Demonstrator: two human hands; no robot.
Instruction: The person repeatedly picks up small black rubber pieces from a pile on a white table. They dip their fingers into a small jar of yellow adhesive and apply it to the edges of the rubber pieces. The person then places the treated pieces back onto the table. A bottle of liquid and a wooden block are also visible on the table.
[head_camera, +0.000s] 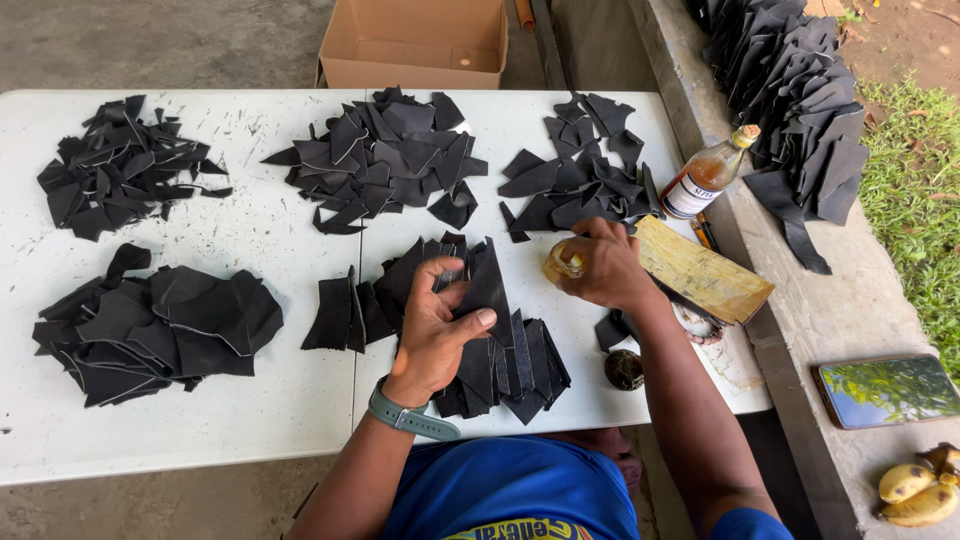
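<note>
Right now the left hand (437, 330) pinches a black leather piece (487, 285) between thumb and fingers, over the spread of cut pieces (510, 365) near the white table's (250, 420) front edge. The right hand (600, 265) curls tight around a small yellowish object (562, 263), mostly hidden by the fingers, so I cannot tell what it is. A wooden block (700, 270) lies just beside it at the right edge.

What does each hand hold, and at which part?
Left hand pinches a black cut leather piece at its lower edge. Right hand grips a small yellowish object; which part cannot be told.
</note>
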